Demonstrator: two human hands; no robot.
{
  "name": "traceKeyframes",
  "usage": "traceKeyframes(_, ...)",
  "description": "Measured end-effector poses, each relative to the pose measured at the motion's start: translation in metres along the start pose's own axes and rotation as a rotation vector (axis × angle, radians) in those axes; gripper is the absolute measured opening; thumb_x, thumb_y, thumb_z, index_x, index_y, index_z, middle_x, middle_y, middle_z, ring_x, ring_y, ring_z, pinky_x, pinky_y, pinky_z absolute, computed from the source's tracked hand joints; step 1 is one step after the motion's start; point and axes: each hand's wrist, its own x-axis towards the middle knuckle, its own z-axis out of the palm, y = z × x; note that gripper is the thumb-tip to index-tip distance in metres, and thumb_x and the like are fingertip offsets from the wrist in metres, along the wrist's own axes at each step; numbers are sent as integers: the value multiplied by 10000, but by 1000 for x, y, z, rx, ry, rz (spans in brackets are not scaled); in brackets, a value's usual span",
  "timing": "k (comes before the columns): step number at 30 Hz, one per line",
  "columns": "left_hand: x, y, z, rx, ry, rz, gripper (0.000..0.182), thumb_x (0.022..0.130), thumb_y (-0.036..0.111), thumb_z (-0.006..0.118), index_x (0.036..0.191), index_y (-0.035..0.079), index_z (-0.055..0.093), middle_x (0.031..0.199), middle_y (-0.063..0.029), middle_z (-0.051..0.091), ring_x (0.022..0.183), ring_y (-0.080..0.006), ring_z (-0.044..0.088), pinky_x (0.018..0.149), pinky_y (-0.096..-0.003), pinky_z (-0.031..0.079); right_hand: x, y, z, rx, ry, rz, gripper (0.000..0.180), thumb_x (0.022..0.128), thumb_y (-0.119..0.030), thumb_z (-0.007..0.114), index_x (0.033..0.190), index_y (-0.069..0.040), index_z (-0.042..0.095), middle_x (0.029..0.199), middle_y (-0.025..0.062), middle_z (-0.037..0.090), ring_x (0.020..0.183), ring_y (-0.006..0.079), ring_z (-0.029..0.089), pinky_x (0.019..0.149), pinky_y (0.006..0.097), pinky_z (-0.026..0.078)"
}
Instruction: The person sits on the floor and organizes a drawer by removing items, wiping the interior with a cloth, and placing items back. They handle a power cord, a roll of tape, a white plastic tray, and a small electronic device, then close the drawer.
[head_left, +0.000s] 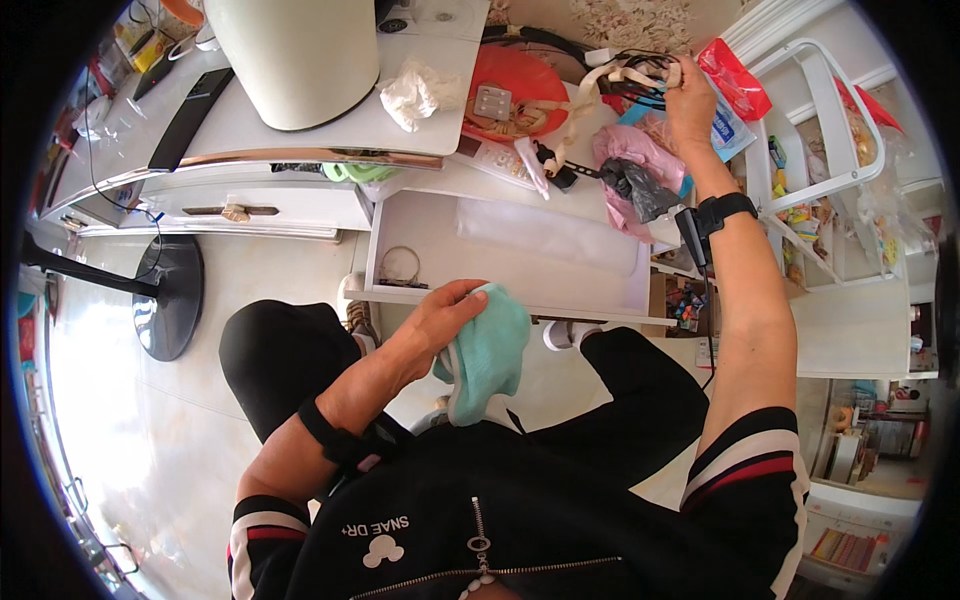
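My left hand (446, 315) grips a folded turquoise cloth (491, 352), which hangs in front of an open white drawer (420, 206). Up at the right, my right hand (688, 101) is closed on a bundle of black cables (643, 67) and a cream cloth strap (589, 94); the strap trails down to the cabinet top. Inside the drawer lie a translucent plastic sheet (551, 238) and a thin wire ring (400, 264). Below my right hand are a pink plastic bag (626, 150) and a dark grey bag (637, 184).
A red bowl (517, 71) holds a blister pack (493, 101). Beside it lie a white tube (531, 166) and a remote or phone with buttons (499, 159). A white bin (300, 60), crumpled tissue (418, 94) and black remote (191, 116) are at left. A white metal frame (840, 187) stands right.
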Motion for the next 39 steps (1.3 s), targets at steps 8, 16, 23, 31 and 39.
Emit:
traceKeyframes(8,0,-3,-1,-47,32,21,493,885,420,545,1153,6,536,1029,-82,579,958,-168,536,835,-301,441,51,-29,-69,-38,114,14,197,815,-140,608,1011,-124,625,868,131,653,818,295,635,703,345,491)
traceKeyframes(16,-5,-1,-5,95,65,-93,455,877,470,542,874,20,606,774,-62,594,686,-146,564,625,-304,482,66,-83,-130,7,-292,-16,251,867,-89,567,1114,-122,593,850,56,662,786,102,605,726,238,462)
traceKeyframes(23,-10,5,-14,-105,37,28,299,912,327,525,929,37,596,773,-44,595,653,-143,586,593,-282,507,12,-136,-141,86,-793,49,308,790,32,571,1085,-59,571,859,46,644,829,96,606,737,226,462)
traceKeyframes(31,-21,-3,-27,-44,120,32,234,889,219,522,1024,38,586,808,-43,597,706,-145,588,649,-273,509,-101,-163,-54,327,-1028,27,158,738,-78,605,861,-11,531,727,153,587,693,265,599,613,370,445)
traceKeyframes(39,-19,-6,-34,-16,199,0,277,881,215,548,1111,64,584,841,-19,570,740,-120,553,673,-273,493,-184,-198,13,287,-1065,-167,218,703,-34,577,894,-1,478,936,191,524,796,382,576,685,444,484)
